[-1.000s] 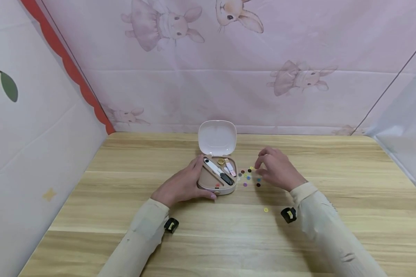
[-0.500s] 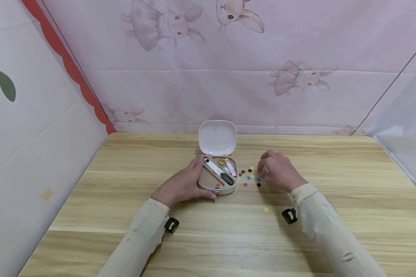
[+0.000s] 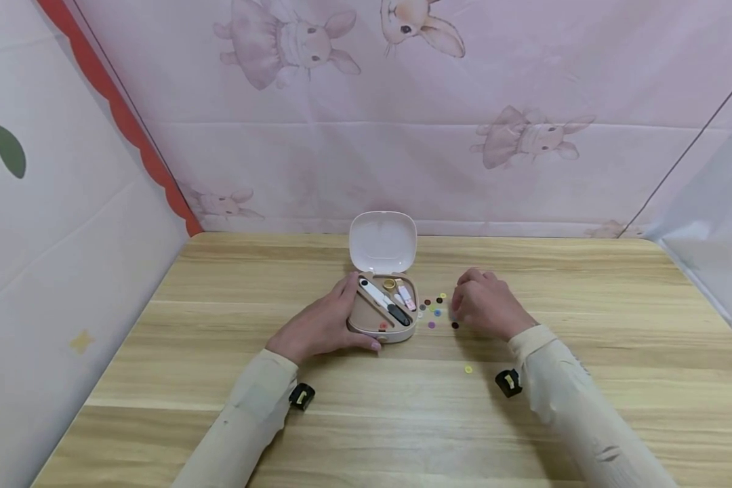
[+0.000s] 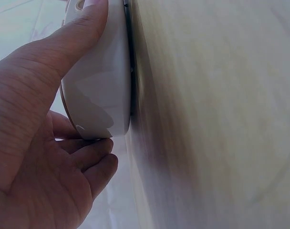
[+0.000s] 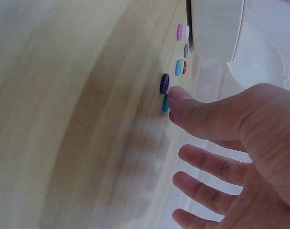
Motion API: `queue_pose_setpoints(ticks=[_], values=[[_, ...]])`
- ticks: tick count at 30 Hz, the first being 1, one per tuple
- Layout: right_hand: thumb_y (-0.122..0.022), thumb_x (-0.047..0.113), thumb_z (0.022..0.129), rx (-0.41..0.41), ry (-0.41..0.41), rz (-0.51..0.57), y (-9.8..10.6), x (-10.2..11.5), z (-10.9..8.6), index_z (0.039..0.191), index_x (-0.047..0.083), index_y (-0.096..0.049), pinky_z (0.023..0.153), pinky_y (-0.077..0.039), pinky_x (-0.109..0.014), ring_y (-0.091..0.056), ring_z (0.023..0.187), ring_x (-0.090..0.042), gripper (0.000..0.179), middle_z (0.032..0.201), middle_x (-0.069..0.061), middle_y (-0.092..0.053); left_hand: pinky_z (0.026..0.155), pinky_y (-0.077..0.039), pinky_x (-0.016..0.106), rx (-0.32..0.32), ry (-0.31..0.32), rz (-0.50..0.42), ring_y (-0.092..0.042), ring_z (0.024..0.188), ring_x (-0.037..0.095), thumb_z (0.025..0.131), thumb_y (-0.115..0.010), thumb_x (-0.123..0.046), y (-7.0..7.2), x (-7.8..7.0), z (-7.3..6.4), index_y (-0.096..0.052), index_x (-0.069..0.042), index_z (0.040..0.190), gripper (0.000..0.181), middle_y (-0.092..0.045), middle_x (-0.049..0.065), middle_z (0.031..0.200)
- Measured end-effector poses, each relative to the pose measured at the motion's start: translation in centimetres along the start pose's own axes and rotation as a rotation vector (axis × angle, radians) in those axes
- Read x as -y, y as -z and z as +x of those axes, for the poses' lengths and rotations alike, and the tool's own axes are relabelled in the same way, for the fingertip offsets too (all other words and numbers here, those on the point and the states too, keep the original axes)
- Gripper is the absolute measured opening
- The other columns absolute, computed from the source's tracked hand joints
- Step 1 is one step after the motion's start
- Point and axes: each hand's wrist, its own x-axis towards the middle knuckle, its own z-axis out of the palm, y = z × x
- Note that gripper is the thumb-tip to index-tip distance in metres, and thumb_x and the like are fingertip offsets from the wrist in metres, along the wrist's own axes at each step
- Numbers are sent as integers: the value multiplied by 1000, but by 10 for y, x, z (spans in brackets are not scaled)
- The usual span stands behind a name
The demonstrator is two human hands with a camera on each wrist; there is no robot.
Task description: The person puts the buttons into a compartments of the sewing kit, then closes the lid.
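My left hand (image 3: 320, 324) holds the open white box (image 4: 99, 90) by its side, thumb along the front and fingers round the left. Inside the box lie a slim white tool with a black end (image 3: 385, 303), a gold ring (image 3: 389, 284), a small pink-and-white item (image 3: 405, 295) and a red button (image 3: 383, 327). To the right of the box, my right hand (image 3: 486, 305) is lowered to the table, its thumb and index fingertip pinching a teal button (image 5: 165, 103). The index finger is mostly hidden behind the thumb; the other fingers are spread apart.
Several small buttons lie between box and right hand, including a purple button (image 3: 431, 325) and a dark button (image 3: 455, 326). A yellow button (image 3: 468, 370) is nearer the front. The raised box lid (image 3: 383, 242) stands near the rabbit-print backdrop (image 3: 402, 169).
My right hand has come down and slightly forward over the teal button, which it now hides in the head view. The left hand and box have stayed put.
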Motion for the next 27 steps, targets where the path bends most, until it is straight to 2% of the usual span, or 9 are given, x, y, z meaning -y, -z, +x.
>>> queue_pose_setpoints(ticks=[17,27], values=[[-84,10,80,-30,11,-16,-5,-3,-1,79,17,-76,88,-45,-60,-54,111,-43,10,124,-19,-61,117,-32,39,-8,-7,11,-29,147,22,75,-83,-60,-2,1,0,12,-14,162,137,-16,9,167],[-83,7,79,-36,12,-10,-6,-4,-1,77,17,-76,88,-46,-59,-54,110,-41,13,123,-18,-62,118,-30,39,1,-4,8,-26,149,22,75,-83,-60,-2,2,-1,10,-12,162,136,-13,10,168]])
